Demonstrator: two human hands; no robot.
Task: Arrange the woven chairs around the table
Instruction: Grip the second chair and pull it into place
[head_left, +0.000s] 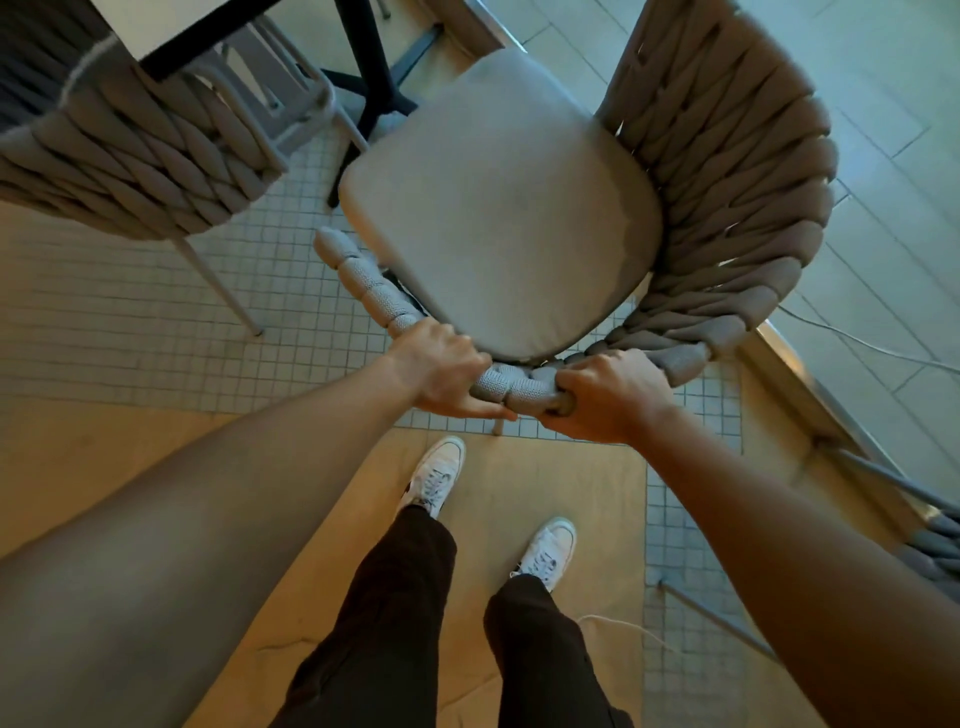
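Note:
A grey woven chair (727, 171) with a pale seat cushion (498, 208) stands right in front of me, seen from above. Its woven back and arm curve around the right and near sides. My left hand (441, 366) grips the thick woven rim at the near left. My right hand (608, 395) grips the same rim a little to the right, where a tube end shows. The white table (171, 26) with a black edge and black pedestal base (369, 78) is at the top left, beyond the chair.
A second woven chair (130, 156) stands at the left, tucked under the table's corner. Part of a third chair (930, 545) shows at the right edge. A metal floor strip (810, 374) and a thin cable (857, 338) run at the right. My feet stand on wood flooring beside small tiles.

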